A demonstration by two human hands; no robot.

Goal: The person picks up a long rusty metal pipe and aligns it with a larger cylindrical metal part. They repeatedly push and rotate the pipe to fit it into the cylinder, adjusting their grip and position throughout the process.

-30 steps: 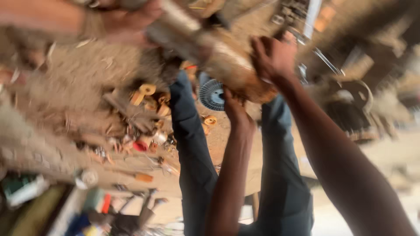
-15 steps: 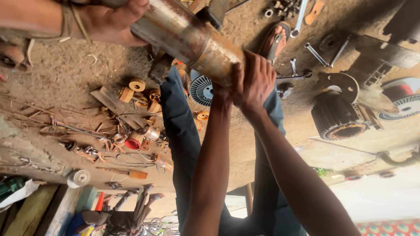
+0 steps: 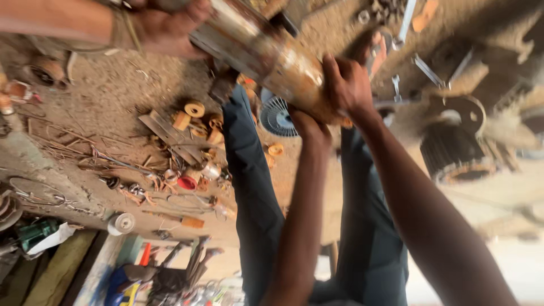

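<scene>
Head view, looking down past the person's dark trouser legs point(image 3: 255, 187) to a sandy workshop floor point(image 3: 113, 96). A rusted metal cylinder point(image 3: 266, 54) is held tilted above the floor, its lower end toward the person. The right hand point(image 3: 348, 85) is clenched over that lower end from the outer side; the left hand point(image 3: 309, 124) presses against the same end from beneath, though the blur hides whether its fingers close round it. A second person's hand point(image 3: 170, 28), wearing a wrist cord, grips the cylinder's upper end at the top of the frame. Directly below the cylinder lies a round finned fan disc point(image 3: 277, 116). Left of the legs, small yellow spools point(image 3: 195, 116), a flat metal plate point(image 3: 164, 133) and a red cap point(image 3: 187, 182) are scattered on the floor. To the right rest spanners point(image 3: 425, 68) and a ribbed motor core point(image 3: 453, 150).
</scene>
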